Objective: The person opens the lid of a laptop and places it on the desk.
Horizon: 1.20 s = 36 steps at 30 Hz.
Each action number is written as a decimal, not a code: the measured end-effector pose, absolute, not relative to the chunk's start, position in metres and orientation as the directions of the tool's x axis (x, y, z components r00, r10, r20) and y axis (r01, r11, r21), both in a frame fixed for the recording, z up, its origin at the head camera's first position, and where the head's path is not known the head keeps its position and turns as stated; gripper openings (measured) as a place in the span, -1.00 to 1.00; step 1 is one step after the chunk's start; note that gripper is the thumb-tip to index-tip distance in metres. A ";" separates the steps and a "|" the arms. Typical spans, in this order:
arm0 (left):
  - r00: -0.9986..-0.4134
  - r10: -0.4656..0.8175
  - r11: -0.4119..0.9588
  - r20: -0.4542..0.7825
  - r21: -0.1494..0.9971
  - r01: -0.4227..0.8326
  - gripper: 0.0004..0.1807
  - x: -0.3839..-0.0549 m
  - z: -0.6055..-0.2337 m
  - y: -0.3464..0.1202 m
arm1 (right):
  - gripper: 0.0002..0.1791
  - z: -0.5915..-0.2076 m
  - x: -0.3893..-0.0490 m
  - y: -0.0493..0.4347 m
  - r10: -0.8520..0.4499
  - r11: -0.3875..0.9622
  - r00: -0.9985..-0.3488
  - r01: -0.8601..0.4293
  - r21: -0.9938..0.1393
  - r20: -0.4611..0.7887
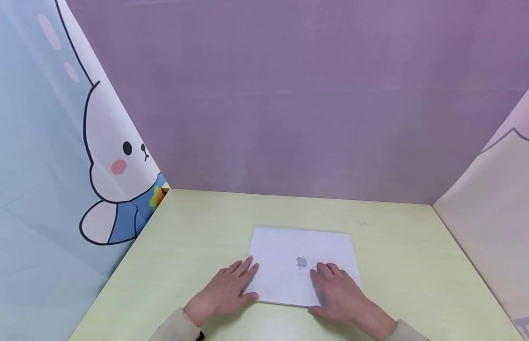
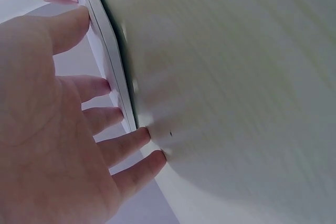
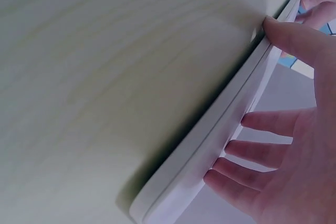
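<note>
A closed silver laptop [image 1: 281,265] with a dark apple logo lies flat on the table. My left hand [image 1: 230,289] is at its front left corner. In the left wrist view, that thumb touches the front edge, two fingertips reach the laptop's side, and the other two rest on the table. My right hand [image 1: 339,296] lies over the front right part of the lid. In the right wrist view its fingertips [image 3: 212,174] touch the lid, while the thumb [image 3: 273,30] is at the front edge. Neither hand is curled round the laptop.
The pale yellow-green wooden table [image 1: 205,213] extends on all sides of the laptop. A purple cloth [image 1: 281,104] hangs at the back. A blue cloth with a cartoon rabbit [image 1: 115,175] stands on the left, and a pale cloth [image 1: 499,222] on the right.
</note>
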State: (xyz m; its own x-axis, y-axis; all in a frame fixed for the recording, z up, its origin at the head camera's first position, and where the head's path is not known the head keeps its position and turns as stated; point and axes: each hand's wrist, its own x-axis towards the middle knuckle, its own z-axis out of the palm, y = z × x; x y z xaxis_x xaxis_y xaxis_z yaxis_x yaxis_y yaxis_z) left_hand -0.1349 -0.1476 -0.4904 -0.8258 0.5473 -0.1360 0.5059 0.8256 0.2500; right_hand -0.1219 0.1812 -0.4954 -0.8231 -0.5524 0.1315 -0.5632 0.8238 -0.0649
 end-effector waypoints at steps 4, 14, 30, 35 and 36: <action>-0.828 0.543 0.829 -0.140 0.247 0.501 -0.17 -0.136 -0.490 -0.148 | -0.11 -0.495 -0.124 0.180 -0.561 0.821 -0.814 -0.570 -0.021 0.152; -0.831 0.541 0.830 -0.130 0.243 0.502 -0.17 -0.138 -0.489 -0.147 | -0.17 -0.497 -0.131 0.179 -0.608 0.792 -0.759 -0.598 0.118 0.234; -0.814 0.574 0.809 -0.088 0.216 0.547 0.04 -0.140 -0.493 -0.152 | -0.30 -0.497 -0.135 0.184 -0.673 0.736 -0.667 -0.648 0.195 0.320; -0.814 0.577 0.807 -0.065 0.200 0.556 -0.02 -0.140 -0.495 -0.153 | -0.31 -0.495 -0.138 0.185 -0.688 0.720 -0.641 -0.662 0.209 0.341; -0.814 0.578 0.805 -0.060 0.204 0.556 -0.03 -0.140 -0.495 -0.153 | -0.32 -0.494 -0.138 0.185 -0.689 0.718 -0.638 -0.664 0.209 0.342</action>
State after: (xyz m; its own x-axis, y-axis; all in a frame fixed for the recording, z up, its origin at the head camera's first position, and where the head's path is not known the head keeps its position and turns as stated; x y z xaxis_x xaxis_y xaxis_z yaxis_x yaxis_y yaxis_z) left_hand -0.1396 -0.1533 -0.4950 -0.8142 0.5775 -0.0600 0.5563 0.8055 0.2042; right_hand -0.1382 0.1852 -0.4944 -0.6383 -0.6894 0.3424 -0.6638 0.7182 0.2085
